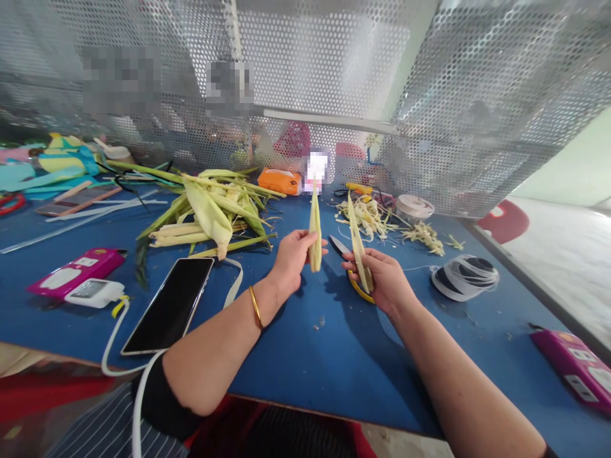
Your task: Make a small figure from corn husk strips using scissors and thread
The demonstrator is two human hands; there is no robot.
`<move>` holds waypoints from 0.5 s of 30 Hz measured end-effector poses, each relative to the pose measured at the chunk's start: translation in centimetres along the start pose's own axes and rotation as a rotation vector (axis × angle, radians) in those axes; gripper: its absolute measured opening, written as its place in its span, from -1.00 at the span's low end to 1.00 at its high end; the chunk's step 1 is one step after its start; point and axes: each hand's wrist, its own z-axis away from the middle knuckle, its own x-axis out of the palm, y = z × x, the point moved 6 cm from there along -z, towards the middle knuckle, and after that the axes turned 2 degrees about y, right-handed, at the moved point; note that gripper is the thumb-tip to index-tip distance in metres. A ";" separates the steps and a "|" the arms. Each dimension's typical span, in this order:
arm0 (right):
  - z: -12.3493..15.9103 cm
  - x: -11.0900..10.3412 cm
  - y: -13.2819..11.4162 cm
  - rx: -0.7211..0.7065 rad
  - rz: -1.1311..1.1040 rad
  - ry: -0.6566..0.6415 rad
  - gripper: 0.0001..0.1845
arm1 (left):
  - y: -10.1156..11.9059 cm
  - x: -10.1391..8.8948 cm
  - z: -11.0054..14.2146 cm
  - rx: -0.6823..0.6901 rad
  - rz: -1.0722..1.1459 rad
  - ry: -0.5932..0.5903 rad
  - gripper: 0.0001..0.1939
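Note:
My left hand [292, 257] pinches a narrow pale-green corn husk strip [315, 238], which stands upright between thumb and fingers. A second corn husk strip [357, 238] is gripped in my right hand [379, 273], tilted with its tip up and to the left. The two strips are apart, side by side over the blue table [305, 356]. Scissors [338, 244] with a yellow handle lie under my right hand, partly hidden by it. To the left rests a heap of green corn husks [205, 210], leaves and stalks.
A phone [169, 305] and white cable [112, 337] lie near my left forearm. Purple packets [79, 270] sit at both sides. Right of centre are a thread spool [463, 277], husk scraps [367, 216] and a tape roll [414, 206]. Behind stand an orange packet [279, 181] and a perforated metal screen [324, 70].

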 end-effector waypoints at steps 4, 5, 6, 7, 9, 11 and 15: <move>0.0 -0.2 -0.2 -0.032 -0.020 0.051 -0.80 | 2.6 -3.4 -2.5 0.205 -0.196 0.188 -0.88; 0.1 -0.2 -0.2 -0.039 -0.012 0.055 -0.79 | 3.4 -4.6 -3.1 0.265 -0.263 0.266 -0.87; 0.1 -0.2 -0.2 -0.046 0.001 0.057 -0.77 | 4.1 -5.5 -3.6 0.317 -0.349 0.331 -0.87; 0.2 -0.2 -0.2 -0.055 0.013 0.059 -0.74 | 4.7 -6.3 -3.9 0.361 -0.443 0.389 -0.86; 0.2 -0.3 -0.3 -0.077 0.039 0.066 -0.69 | 6.0 -7.1 -3.6 0.496 -0.629 0.520 -0.82; 0.3 -0.2 -0.4 -0.109 0.072 0.076 -0.63 | 7.0 -6.6 -2.0 0.709 -0.711 0.642 -0.65; 0.5 0.4 -0.4 -0.236 0.186 0.047 -0.57 | 4.1 -1.6 0.0 0.633 -0.653 0.186 -0.78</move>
